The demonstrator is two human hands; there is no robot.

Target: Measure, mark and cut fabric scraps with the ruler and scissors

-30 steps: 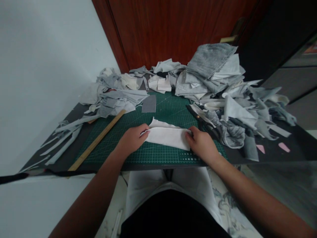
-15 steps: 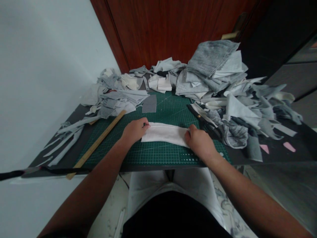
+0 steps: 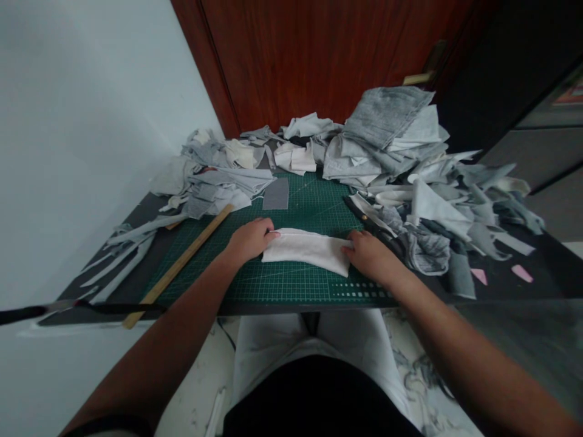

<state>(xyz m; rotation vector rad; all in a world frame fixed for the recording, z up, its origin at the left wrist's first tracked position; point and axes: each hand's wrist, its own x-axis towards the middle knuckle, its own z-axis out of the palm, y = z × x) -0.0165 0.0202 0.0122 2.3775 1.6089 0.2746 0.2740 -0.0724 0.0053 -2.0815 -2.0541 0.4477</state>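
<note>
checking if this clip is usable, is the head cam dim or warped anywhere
Head view: the light is dim and even, with soft shadows and no clear glare; the wide lens makes the wooden door lean and stretches the left forearm and right forearm; the white cloth, left hand and right hand look fairly sharp.

We count 1 L hand [image 3: 248, 240], 1 R hand [image 3: 371, 258], 1 folded white cloth strip [image 3: 306, 251], 1 green gridded cutting mat [image 3: 300, 285], 1 long wooden ruler [image 3: 180, 264], 2 pink fabric scraps [image 3: 521, 274]

Grey fabric scraps [image 3: 387, 118], wooden ruler [image 3: 178, 266]
</note>
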